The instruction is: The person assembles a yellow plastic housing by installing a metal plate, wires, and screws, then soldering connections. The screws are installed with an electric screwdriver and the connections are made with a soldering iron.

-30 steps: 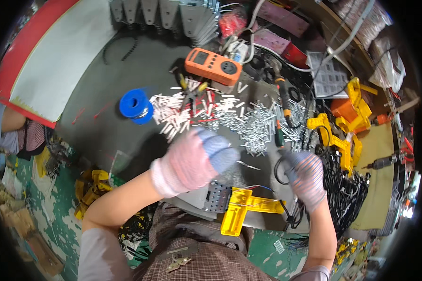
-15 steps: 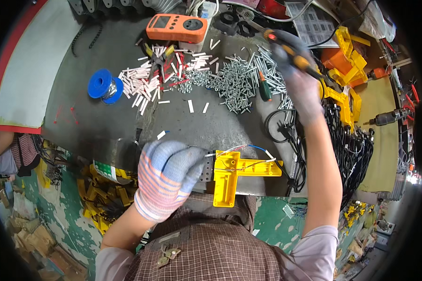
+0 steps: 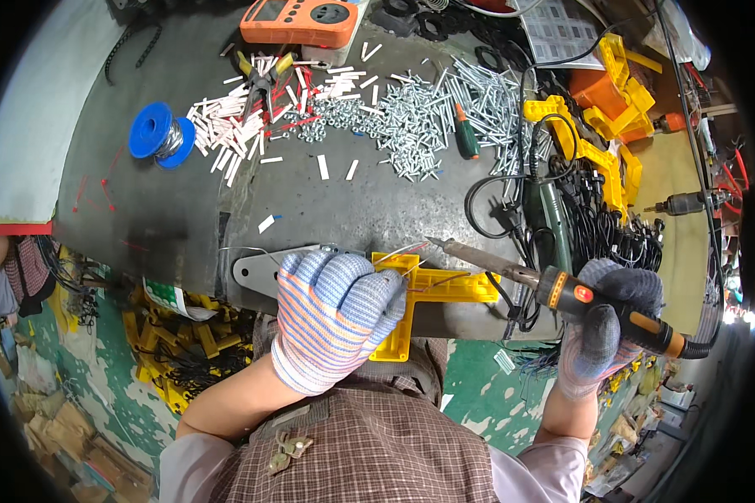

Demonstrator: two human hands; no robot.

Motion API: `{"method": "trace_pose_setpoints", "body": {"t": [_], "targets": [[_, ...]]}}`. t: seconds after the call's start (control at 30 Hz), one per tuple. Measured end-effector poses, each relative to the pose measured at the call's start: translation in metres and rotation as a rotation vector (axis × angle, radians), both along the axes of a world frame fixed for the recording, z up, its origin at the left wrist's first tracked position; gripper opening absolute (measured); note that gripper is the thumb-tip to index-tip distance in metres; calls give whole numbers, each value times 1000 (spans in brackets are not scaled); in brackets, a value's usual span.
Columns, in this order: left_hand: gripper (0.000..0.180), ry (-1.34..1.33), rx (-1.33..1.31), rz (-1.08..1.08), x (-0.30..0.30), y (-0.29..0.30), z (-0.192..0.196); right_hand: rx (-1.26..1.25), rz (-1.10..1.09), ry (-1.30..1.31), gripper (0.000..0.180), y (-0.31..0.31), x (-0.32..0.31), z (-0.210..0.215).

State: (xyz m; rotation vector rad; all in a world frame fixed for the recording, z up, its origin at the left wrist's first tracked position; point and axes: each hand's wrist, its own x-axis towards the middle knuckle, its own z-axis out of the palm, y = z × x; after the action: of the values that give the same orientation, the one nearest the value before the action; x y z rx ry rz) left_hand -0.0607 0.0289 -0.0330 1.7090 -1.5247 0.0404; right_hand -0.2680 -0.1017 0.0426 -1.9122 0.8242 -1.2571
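My left hand (image 3: pixel 337 306), in a striped knit glove, is closed above the left part of a yellow plastic housing (image 3: pixel 457 286). Thin wires (image 3: pixel 404 251) poke out by its fingertips, and a thin silvery wire (image 3: pixel 245 248) comes out on its other side; the pinch itself is hidden. A grey metal plate (image 3: pixel 260 270) with a hole runs under this hand. Gloved too, my right hand (image 3: pixel 604 327) grips a soldering iron (image 3: pixel 562 293) by its black and orange handle. The iron's tip points left, close to the wires over the housing.
Screws (image 3: pixel 415 126), white sleeves (image 3: pixel 226 130) and pliers (image 3: pixel 262 84) lie across the bench. A blue spool (image 3: pixel 149 132) stands left, an orange meter (image 3: pixel 298 23) at the back. Black cables (image 3: pixel 591 218), a green tool (image 3: pixel 549 222) and yellow parts (image 3: pixel 583 151) crowd the right.
My right hand has come from the back right of the bench to the near right, bringing the soldering iron's tip to the housing. My left hand has moved right, over the housing.
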Motion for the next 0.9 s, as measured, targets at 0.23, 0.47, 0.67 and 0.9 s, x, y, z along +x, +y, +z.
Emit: {"method": "trace_pose_setpoints", "body": {"t": [0.23, 0.47, 0.67, 0.9], "targets": [[29, 11, -12, 8, 2, 1, -6, 72, 43, 12, 47, -2, 0, 4], [30, -4, -12, 20, 4, 2, -9, 26, -49, 29, 45, 2, 10, 5], [32, -2, 29, 12, 3, -2, -8, 8, 12, 66, 46, -1, 8, 9], [31, 2, 6, 26, 0, -9, -9, -17, 23, 48, 45, -1, 6, 7]]}}
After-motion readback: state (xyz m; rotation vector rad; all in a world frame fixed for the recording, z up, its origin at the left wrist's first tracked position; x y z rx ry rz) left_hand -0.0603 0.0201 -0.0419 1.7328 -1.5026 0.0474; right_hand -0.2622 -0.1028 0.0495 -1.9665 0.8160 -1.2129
